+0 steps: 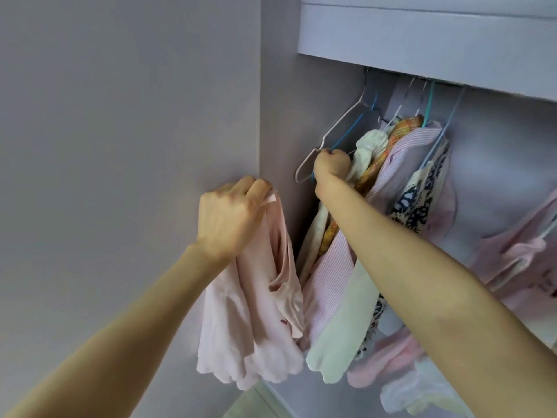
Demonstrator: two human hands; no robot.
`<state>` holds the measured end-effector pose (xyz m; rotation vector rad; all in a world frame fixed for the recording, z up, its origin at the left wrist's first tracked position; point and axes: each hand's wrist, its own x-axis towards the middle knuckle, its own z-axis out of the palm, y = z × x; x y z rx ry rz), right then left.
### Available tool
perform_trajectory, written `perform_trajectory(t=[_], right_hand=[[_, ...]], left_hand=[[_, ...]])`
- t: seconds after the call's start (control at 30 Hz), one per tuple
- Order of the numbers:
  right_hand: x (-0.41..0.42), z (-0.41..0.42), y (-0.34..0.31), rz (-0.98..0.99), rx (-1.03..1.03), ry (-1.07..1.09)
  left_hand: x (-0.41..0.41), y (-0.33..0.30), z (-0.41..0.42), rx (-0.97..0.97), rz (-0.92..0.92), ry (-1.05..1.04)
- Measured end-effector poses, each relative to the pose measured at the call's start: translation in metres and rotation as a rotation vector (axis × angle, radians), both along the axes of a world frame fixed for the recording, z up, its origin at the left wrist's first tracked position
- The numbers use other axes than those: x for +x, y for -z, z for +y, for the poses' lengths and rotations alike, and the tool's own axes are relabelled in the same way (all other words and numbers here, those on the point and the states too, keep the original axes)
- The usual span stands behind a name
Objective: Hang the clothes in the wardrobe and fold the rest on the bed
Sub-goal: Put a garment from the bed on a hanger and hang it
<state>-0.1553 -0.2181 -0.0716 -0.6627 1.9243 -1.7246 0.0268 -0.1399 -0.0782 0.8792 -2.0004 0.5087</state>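
Hanging step: left hand (230, 214) grip holds pink garment (250, 321), right hand (331, 165) grip clasps blue hanger (346, 135); next, prob. free hanger, thread into garment.

No words, labels, brands or numbers can be read anywhere. The dark marks on one hanging garment (413, 203) are a printed pattern only, not lettering.

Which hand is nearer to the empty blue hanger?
Right. The right hand grips the blue hanger's lower end on the rail. The left hand is lower and to the left, apart from it, holding a pink garment.
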Motion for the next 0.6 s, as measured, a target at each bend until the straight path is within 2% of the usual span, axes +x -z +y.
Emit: perform_trajectory(t=[0.2, 0.43, 0.6], right_hand=[[0.002, 0.018, -0.010, 0.022, -0.116, -0.072], [0.047, 0.101, 0.016, 0.069, -0.159, -0.221], [0.091, 0.182, 0.038, -0.086, -0.195, -0.261]], left_hand=[[-0.001, -0.004, 0.005, 0.151, 0.075, 0.075], [0.016, -0.006, 0.019, 0.606, 0.169, 0.050], [0.036, -0.003, 0.045, 0.829, 0.171, 0.138]])
